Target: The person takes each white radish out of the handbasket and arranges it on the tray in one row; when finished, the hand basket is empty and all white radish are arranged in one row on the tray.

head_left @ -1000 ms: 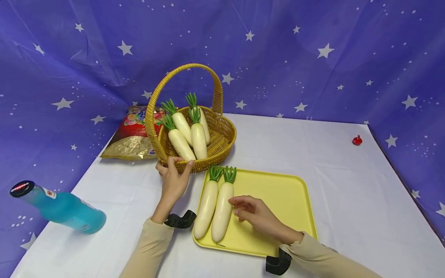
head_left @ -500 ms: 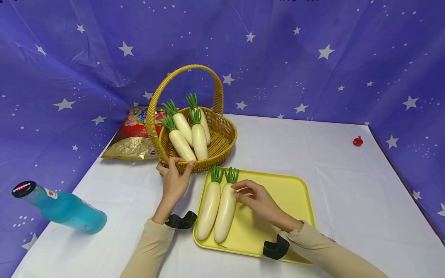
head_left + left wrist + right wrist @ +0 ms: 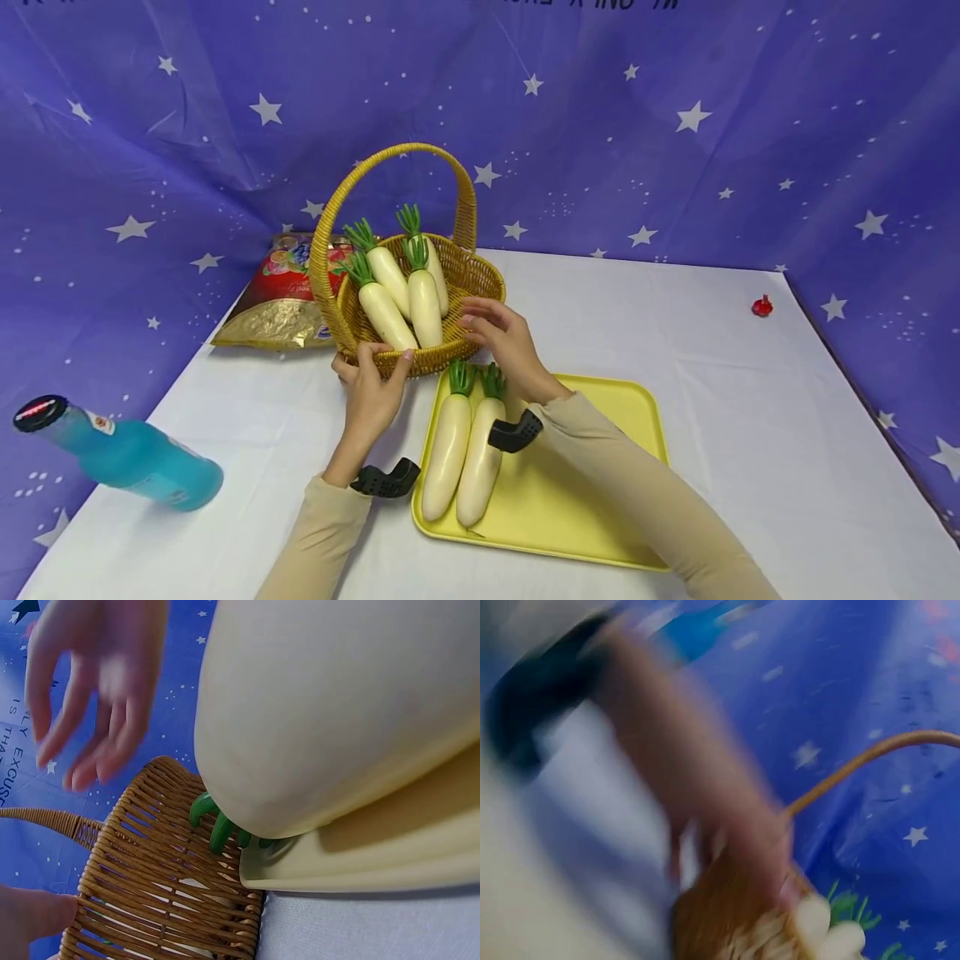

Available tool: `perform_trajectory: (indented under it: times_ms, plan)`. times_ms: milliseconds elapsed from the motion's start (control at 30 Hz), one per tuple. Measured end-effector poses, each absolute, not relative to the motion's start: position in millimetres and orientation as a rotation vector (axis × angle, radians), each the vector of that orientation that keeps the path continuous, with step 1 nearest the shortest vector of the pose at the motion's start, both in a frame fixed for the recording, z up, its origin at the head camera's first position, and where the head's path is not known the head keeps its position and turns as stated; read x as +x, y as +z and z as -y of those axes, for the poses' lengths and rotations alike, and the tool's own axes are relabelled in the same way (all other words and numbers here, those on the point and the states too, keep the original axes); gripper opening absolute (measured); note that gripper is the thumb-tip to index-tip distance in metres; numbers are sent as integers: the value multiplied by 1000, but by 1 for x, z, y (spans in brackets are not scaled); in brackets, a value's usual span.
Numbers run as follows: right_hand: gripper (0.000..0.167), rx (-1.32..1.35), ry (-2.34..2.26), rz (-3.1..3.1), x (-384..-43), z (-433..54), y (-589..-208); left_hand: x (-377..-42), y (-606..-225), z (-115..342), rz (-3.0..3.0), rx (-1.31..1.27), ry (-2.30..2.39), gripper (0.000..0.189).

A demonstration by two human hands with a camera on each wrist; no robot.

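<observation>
My left hand (image 3: 372,396) grips the front rim of a yellow-brown wicker basket (image 3: 431,362), its thumb and fingers on the edge. Inside the basket several white daikon radishes (image 3: 426,308) with green tops lean to the left. My right hand (image 3: 506,340) hovers at the basket's right front, fingers loosely bent and holding nothing; in the left wrist view this hand (image 3: 112,682) hangs in the air above the basket. Two more daikon radishes (image 3: 446,458) lie side by side on the left of a yellow tray (image 3: 570,508). Motion blurs the right wrist view.
A blue bottle (image 3: 150,465) with a black cap leans at the left. Behind the basket lies a red and gold snack bag (image 3: 277,310). A small red object (image 3: 762,307) sits at the far right of the white-covered table (image 3: 757,433). Starry purple cloth (image 3: 600,150) hangs behind.
My right hand was beside the right radish on the tray, slid up along it towards its green top, then moved forward to the basket. My left hand has stayed on the rim.
</observation>
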State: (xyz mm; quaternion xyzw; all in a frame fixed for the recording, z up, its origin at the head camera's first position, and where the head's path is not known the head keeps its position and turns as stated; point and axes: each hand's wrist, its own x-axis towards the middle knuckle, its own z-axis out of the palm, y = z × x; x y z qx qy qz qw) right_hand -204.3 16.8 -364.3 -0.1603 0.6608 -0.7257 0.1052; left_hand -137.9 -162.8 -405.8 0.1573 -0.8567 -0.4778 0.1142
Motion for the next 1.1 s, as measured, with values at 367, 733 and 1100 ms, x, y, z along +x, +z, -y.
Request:
perform_trajectory:
  times_ms: [367, 733, 1100]
  plan:
    - [35, -263, -2062, -2178, -253, 39, -369, -137, -408, 164, 2505, 482, -1386, 47]
    - [69, -571, -1253, -2480, -267, 48, -370, -138, -407, 163, 2531, 474, -1385, 49]
    - [78, -663, -1151, -2430, -267, 50, -367, -137, -406, 163, 2522, 469, -1375, 48]
